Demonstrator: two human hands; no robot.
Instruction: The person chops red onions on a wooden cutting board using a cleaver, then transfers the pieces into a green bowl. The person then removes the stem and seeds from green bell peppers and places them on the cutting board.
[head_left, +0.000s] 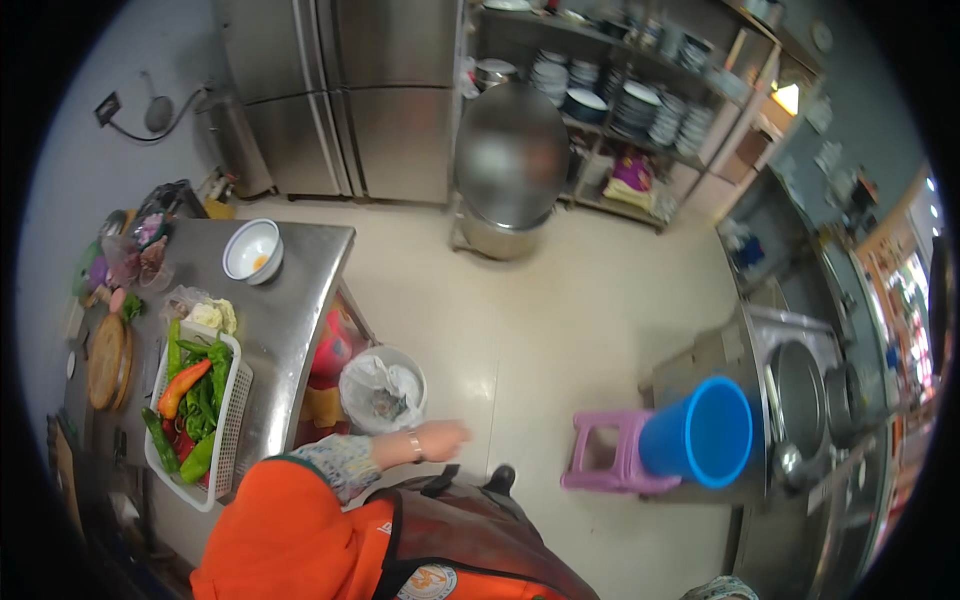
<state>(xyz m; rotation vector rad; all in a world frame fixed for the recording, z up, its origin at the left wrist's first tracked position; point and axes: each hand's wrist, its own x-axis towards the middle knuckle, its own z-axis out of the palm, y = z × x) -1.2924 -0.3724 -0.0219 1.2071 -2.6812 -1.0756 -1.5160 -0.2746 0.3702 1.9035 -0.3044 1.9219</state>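
Observation:
My left hand (442, 441) is held out in front of my body, above the floor, with a bracelet on the wrist. It is blurred, and I see nothing held in it. Nearest to it is a white waste bin (418, 373) lined with a plastic bag. My right hand is out of view; only a bit of patterned sleeve (721, 589) shows at the bottom edge. On the steel table (281, 330) to the left, a white plastic basket (238, 401) holds green and red peppers (196, 405). A white bowl (253, 251) with something yellow inside stands farther back.
A blue plastic bucket (667, 442) is on a pink plastic stool (600, 480) to the right, beside a stove counter with a wok (799, 397). Ahead are a large metal pot (504, 236), a steel refrigerator (401, 142) and shelves of stacked plates (636, 112). Round wooden chopping boards (107, 360) lie left.

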